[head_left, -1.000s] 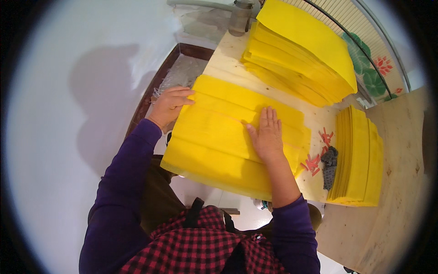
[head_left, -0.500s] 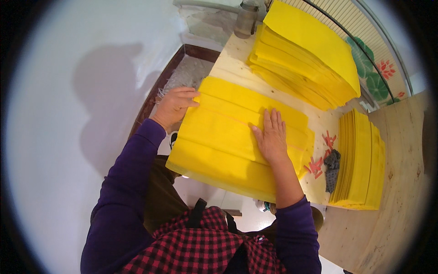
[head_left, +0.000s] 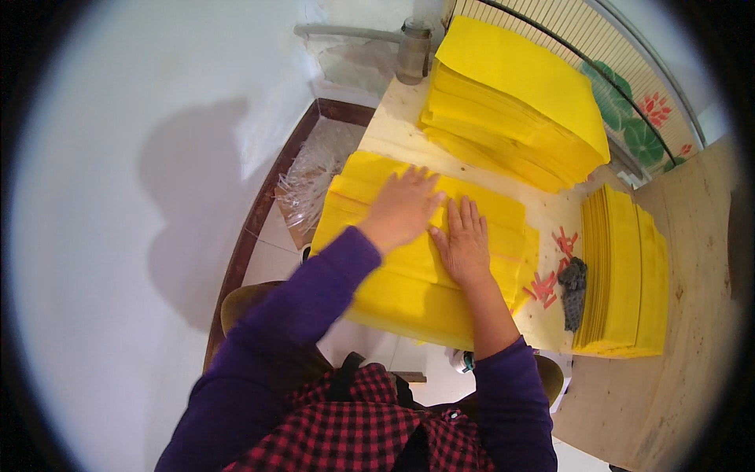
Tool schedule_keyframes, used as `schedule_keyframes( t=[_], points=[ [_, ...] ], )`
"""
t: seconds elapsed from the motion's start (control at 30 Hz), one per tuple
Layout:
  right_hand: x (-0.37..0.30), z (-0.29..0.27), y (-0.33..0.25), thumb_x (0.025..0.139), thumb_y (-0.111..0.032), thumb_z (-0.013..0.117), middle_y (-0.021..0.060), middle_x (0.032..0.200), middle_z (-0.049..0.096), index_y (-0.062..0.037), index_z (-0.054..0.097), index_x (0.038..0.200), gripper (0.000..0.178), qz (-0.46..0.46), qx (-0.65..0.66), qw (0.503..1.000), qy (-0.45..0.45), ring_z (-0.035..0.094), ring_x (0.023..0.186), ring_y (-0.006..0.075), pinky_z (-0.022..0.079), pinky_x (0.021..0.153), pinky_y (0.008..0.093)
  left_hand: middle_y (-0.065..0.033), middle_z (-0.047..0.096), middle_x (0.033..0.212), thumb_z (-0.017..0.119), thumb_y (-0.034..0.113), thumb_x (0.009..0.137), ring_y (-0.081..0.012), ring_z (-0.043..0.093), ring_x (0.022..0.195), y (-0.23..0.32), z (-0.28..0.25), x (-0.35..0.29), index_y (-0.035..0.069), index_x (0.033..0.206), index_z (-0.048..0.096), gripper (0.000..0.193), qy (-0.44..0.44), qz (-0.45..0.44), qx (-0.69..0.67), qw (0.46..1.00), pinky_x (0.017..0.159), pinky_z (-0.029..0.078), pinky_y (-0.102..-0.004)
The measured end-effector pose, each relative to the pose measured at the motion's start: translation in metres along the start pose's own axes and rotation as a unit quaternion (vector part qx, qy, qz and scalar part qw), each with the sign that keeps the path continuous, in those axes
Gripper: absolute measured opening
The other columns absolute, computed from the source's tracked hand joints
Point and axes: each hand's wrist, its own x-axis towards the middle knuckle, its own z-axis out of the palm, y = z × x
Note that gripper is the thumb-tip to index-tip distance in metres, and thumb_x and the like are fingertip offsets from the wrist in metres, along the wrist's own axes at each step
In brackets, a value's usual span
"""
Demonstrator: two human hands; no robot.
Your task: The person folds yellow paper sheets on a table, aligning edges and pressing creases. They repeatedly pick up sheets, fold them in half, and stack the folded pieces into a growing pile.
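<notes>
A folded yellow fabric sheet (head_left: 495,228) lies in front of me on the wooden table (head_left: 397,126), with more yellow layers showing beneath its right edge. Its near part overhangs the table's front edge. Flat on the middle of it rests my right hand (head_left: 464,244), fingers stretched out. My left hand (head_left: 403,206) lies palm down across the upper folds, just left of the right hand, fingers extended and slightly blurred. Neither hand grips anything.
A tall stack of yellow sheets (head_left: 515,94) stands at the back. Folded yellow pieces (head_left: 621,275) stand at the right. Small red strips (head_left: 543,287) and a dark grey cloth (head_left: 574,291) lie between. A cloudy jar (head_left: 413,51) stands at the far corner.
My left hand has moved from the sheet's left edge inward onto its upper middle, beside the right hand. The right hand stays nearly in place.
</notes>
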Motion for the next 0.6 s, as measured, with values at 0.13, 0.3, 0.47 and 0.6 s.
schedule_keyframes(
  t=[0.13, 0.3, 0.47, 0.6],
  points=[
    [0.001, 0.000, 0.002, 0.096, -0.041, 0.044, 0.0215, 0.154, 0.026, -0.0052, 0.035, 0.146, 0.061, -0.007, -0.041, 0.999, -0.010, 0.022, 0.144, 0.0337, 0.017, 0.116, 0.0476, -0.0178, 0.034, 0.151, 0.034, 0.043, 0.100, -0.0320, 0.027, 0.142, 0.035, 0.039, 0.007, 0.002, 0.142, 0.041, 0.059, -0.006, -0.093, 0.013, 0.996, 0.115, 0.018, -0.0512],
    [-0.003, 0.002, 0.000, 0.097, -0.041, 0.043, 0.0189, 0.155, 0.025, -0.0040, 0.033, 0.147, 0.063, 0.010, 0.004, 1.000, 0.002, 0.021, 0.145, 0.0307, 0.015, 0.117, 0.0460, -0.0155, 0.024, 0.156, 0.036, 0.046, 0.098, -0.0283, 0.016, 0.147, 0.009, 0.045, -0.015, 0.003, 0.147, 0.031, 0.065, -0.003, -0.133, 0.098, 0.986, 0.117, 0.006, -0.0501],
    [-0.002, 0.002, 0.002, 0.097, -0.044, 0.042, 0.0179, 0.156, 0.023, -0.0009, 0.029, 0.148, 0.067, 0.023, 0.001, 1.000, -0.003, 0.020, 0.145, 0.0294, 0.015, 0.117, 0.0454, -0.0156, 0.021, 0.157, 0.039, 0.047, 0.097, -0.0278, 0.015, 0.147, -0.017, 0.031, -0.035, 0.002, 0.149, 0.026, 0.071, 0.014, -0.206, 0.169, 0.964, 0.117, 0.006, -0.0512],
    [-0.008, -0.005, 0.010, 0.098, -0.045, 0.039, 0.0212, 0.155, 0.024, 0.0022, 0.029, 0.146, 0.068, 0.049, -0.008, 0.999, -0.004, 0.021, 0.144, 0.0343, 0.016, 0.117, 0.0474, -0.0163, 0.020, 0.158, 0.041, 0.048, 0.096, -0.0276, 0.015, 0.147, -0.019, 0.026, -0.038, 0.001, 0.149, 0.025, 0.073, 0.011, -0.223, 0.191, 0.956, 0.117, 0.005, -0.0517]
  ],
)
